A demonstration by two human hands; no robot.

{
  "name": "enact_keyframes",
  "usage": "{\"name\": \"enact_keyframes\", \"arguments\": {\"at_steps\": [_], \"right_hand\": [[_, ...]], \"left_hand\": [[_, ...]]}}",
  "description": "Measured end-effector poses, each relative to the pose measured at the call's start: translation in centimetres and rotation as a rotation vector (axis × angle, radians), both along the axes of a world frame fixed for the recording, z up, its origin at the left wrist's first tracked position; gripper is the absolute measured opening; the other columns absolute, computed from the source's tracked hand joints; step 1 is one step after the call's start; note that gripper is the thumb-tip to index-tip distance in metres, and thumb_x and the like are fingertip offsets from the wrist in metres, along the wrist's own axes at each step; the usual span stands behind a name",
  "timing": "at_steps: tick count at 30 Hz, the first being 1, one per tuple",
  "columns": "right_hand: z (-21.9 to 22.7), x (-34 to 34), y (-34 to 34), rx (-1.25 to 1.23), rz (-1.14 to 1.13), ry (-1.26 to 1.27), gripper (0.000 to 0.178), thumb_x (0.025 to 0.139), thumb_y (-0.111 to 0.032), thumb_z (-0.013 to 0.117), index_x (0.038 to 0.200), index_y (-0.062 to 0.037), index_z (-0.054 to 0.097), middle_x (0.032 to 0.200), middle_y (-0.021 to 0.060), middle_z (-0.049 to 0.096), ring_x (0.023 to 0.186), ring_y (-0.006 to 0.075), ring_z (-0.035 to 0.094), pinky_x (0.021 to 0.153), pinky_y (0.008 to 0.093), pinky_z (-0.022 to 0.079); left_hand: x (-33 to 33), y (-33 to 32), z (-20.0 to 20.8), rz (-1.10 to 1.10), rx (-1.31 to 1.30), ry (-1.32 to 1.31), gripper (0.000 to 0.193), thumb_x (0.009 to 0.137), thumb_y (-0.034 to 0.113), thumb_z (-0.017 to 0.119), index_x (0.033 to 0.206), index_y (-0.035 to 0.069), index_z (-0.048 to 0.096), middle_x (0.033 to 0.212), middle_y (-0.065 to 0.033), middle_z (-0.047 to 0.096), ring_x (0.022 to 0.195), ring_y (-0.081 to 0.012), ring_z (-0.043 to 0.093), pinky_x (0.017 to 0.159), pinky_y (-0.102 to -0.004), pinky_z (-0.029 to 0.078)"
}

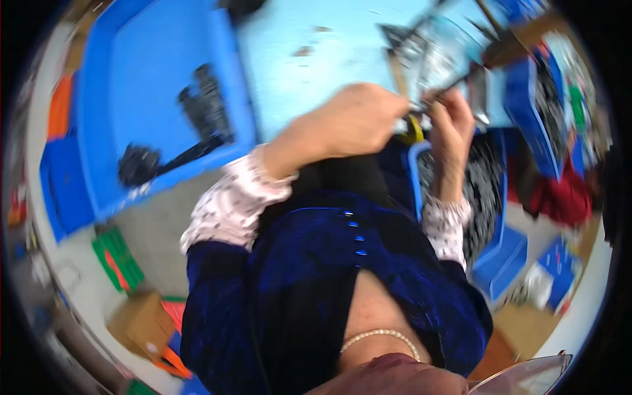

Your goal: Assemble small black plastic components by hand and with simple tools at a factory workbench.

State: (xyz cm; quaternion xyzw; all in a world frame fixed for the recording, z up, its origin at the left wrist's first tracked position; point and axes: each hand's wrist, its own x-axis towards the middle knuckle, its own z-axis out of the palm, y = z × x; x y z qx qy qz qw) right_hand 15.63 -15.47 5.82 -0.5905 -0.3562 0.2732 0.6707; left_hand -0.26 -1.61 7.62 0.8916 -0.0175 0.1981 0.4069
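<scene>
My left hand [359, 122] is closed in a fist over the front edge of the light blue table [296, 56]. Its fingertips reach toward my right hand [453, 125], almost meeting it. The fingers of my right hand pinch a thin dark strip [455, 84], which slants up and to the right. Blur and the fingers hide what my left hand grips. Just below the fingertips is a small yellow thing [415, 129]. Clear plastic bags [438, 49] lie on the table beyond my hands.
A large blue tray [240, 85] on the left holds several black bundles [204, 105]. Under my right forearm sits a blue bin [500, 197] of small dark parts [484, 181]. Another blue bin [526, 108] with dark parts stands at the right. A brown wooden block [526, 41] juts in at the upper right.
</scene>
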Motion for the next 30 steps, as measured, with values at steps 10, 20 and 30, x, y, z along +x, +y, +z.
{"name": "enact_keyframes", "arguments": {"at_steps": [10,20,30], "right_hand": [[-5.2,7.7,-13.8,-0.137,-0.050,0.194,0.027,0.093,-0.007,0.057,0.118,0.0021,0.054,0.103,0.0069,0.063,0.091,0.0112,0.058,0.080,0.0225,0.046],[-8.1,19.6,-37.0,-1.685,-0.105,-1.007,0.036,0.076,-0.028,0.072,0.092,0.0002,0.058,0.096,0.0252,0.061,0.090,0.0432,0.057,0.074,0.0484,0.045],[-2.4,13.6,-6.3,-0.523,-0.082,-0.731,0.018,0.086,-0.010,0.064,0.096,0.0046,0.065,0.079,0.0127,0.067,0.072,0.0139,0.064,0.067,0.0266,0.049]], "left_hand": [[-6.9,-1.2,2.9,0.212,-0.016,-0.079,0.026,0.081,0.020,0.066,0.094,-0.002,0.062,0.083,-0.0184,0.066,0.072,-0.0311,0.066,0.064,-0.0394,0.052],[-23.4,17.3,-4.8,0.769,0.183,0.630,0.054,0.078,0.042,0.069,0.114,0.003,0.058,0.094,-0.0228,0.064,0.089,-0.0363,0.062,0.079,-0.0449,0.049],[-18.6,16.1,-4.2,0.699,-0.313,0.741,0.036,0.075,0.012,0.073,0.106,0.002,0.057,0.087,-0.0108,0.064,0.082,-0.0185,0.060,0.070,-0.0299,0.048]]}}
